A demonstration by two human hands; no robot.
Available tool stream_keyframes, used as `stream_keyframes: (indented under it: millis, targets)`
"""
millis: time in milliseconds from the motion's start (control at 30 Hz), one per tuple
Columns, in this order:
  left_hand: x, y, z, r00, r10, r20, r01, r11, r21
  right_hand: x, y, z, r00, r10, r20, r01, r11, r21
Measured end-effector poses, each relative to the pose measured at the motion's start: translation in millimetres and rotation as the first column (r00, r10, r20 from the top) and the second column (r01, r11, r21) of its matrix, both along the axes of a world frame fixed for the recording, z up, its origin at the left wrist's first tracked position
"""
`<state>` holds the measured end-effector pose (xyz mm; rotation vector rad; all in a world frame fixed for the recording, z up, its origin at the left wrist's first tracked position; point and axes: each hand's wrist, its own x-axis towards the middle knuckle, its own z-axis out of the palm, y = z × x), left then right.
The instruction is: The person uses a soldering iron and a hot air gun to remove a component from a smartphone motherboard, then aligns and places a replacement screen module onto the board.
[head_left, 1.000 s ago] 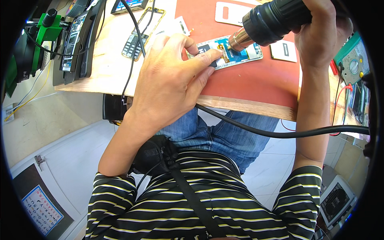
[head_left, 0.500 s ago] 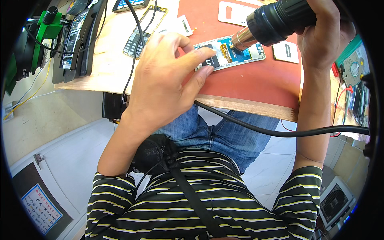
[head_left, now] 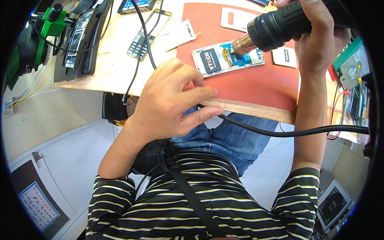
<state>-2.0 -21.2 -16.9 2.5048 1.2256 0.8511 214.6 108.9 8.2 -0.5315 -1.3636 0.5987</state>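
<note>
In my right hand [head_left: 320,46] is a black ribbed hot-air gun [head_left: 276,24], the fingers wrapped round it. Its copper-coloured nozzle [head_left: 241,43] points down at the blue circuit board of an opened phone [head_left: 254,59], close to an orange flex strip [head_left: 227,57]. A black rectangular piece [head_left: 210,61] lies on the phone's left part. My left hand [head_left: 170,100] hovers at the table's front edge with nothing in it, thumb and fingers apart, over a thick black hose [head_left: 280,134]. Whether it touches the hose, I cannot tell.
A red mat [head_left: 256,88] covers part of the wooden table. Beside the phone lie a white battery [head_left: 284,57] and a white cover [head_left: 234,19]. Farther left are a keypad phone frame [head_left: 140,48], cables and a green stand [head_left: 54,28]. A multimeter [head_left: 352,72] stands right.
My left hand has drawn back from the phone toward me, to the table edge, uncovering the phone's left end. The hot-air gun stays over the board almost unmoved.
</note>
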Motion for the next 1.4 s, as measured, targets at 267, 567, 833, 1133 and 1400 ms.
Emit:
stream_keyframes:
  millis: [267, 567, 833, 1133, 1400]
  targets:
    - [-3.5, -5.5, 0.7, 0.998, -0.058, 0.006, 0.058, 0.998, -0.027, 10.5, -7.3, 1.2, 0.996, -0.051, 0.069, 0.056, 0.996, -0.072]
    - [-0.9, 2.3, -6.5, 0.983, 0.173, 0.066, -0.177, 0.981, 0.073, 9.0, 0.9, -2.3, 0.999, 0.029, 0.019, -0.030, 0.997, 0.072]
    - [-7.1, -8.4, 7.1, 0.982, -0.007, 0.190, 0.023, 0.996, -0.081, 16.4, -8.8, 32.4, 0.996, 0.082, 0.023, -0.076, 0.980, -0.183]
    - [-38.6, -32.8, 34.9, 0.977, -0.143, 0.159, 0.148, 0.989, -0.022, -26.7, -17.2, 156.6, 0.966, 0.019, 0.257, -0.090, 0.959, 0.270]
    - [-101.3, -48.3, 73.2, 0.797, 0.111, 0.594, -0.201, 0.976, 0.088, -108.9, -62.2, 323.9, 0.760, 0.279, 0.587, -0.326, 0.945, -0.027]
